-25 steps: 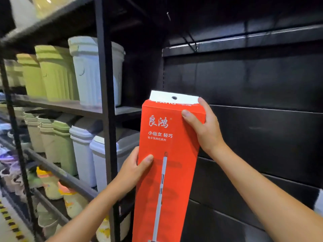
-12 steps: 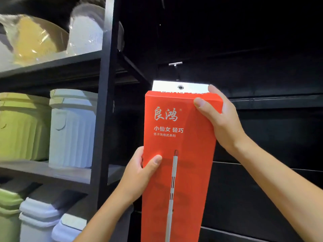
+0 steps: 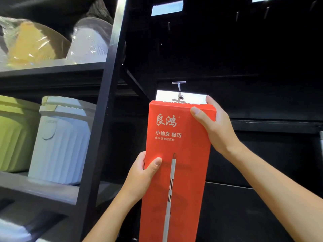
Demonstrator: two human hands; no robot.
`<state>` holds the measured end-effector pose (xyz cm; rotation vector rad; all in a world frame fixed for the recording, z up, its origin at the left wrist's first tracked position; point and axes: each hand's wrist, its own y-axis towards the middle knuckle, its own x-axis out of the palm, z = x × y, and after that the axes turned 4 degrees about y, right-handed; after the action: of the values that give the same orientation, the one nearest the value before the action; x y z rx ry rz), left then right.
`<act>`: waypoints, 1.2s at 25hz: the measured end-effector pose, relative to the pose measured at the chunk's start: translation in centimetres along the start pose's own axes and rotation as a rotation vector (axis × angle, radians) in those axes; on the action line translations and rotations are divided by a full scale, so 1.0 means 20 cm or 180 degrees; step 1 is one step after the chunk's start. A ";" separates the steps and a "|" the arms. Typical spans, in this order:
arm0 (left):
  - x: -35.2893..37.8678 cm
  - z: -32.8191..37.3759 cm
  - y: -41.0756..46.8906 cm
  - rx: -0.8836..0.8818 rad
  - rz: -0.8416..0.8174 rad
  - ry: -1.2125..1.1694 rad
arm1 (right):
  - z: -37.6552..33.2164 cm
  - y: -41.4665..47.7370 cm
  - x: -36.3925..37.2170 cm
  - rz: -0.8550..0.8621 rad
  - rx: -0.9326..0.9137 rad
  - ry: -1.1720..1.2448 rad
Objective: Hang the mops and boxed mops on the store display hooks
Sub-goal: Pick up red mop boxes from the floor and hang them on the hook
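The left hand (image 3: pixel 139 175) grips the red box (image 3: pixel 181 154) by its left edge, thumb in front, and the right hand (image 3: pixel 215 126) pinches the top right corner. The box has risen: its white tab (image 3: pixel 192 97) now meets the metal hook (image 3: pixel 179 84) on the dark wall (image 3: pixel 262 163), so hanging looks close.

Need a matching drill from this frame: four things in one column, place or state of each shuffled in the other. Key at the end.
Things
1. left hand
2. right hand
3. hook
4. white bin

Place or state
a. on the shelf, beside the green bin
b. grips the top right corner of the box
c. on the dark wall, at the box's white tab
d. grips the box's left edge, lower down

Pairs: 1-d, 2-b, 3-c, 4-a
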<state>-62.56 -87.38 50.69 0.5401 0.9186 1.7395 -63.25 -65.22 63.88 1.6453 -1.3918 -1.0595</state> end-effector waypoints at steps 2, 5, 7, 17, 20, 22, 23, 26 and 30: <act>0.01 -0.03 0.02 0.0022 -0.0001 -0.0006 | 0.00 0.00 0.00 0.0033 -0.0029 -0.0076; 0.03 -0.05 0.04 0.0059 0.0014 -0.0059 | -0.01 0.00 0.00 0.0079 -0.0072 -0.0178; 0.03 -0.07 0.05 0.0074 0.0034 -0.0119 | -0.01 0.02 0.01 0.0078 -0.0117 -0.0210; 0.06 -0.24 0.13 -0.0189 -0.0076 -0.0170 | 0.13 0.05 0.05 0.0005 0.0027 -0.0297; 0.11 -0.33 0.18 -0.0387 -0.0088 -0.0231 | 0.23 0.09 0.04 0.0013 0.0076 -0.0264; 0.15 -0.38 0.21 -0.0547 -0.0056 -0.0275 | 0.31 0.12 0.04 0.0070 0.0132 -0.0330; 0.18 -0.42 0.24 -0.0621 -0.0068 -0.0300 | 0.36 0.14 0.03 0.0089 0.0205 -0.0369; 0.24 -0.51 0.31 -0.0811 -0.0174 -0.0361 | 0.50 0.19 0.03 0.0152 0.0428 -0.0401; 0.32 -0.63 0.40 -0.1006 -0.0290 -0.0432 | 0.69 0.27 0.01 0.0218 0.0668 -0.0615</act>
<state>-78.65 -86.78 48.97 0.3959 0.5504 1.7008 -77.93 -66.42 63.28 1.6626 -1.7239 -1.0863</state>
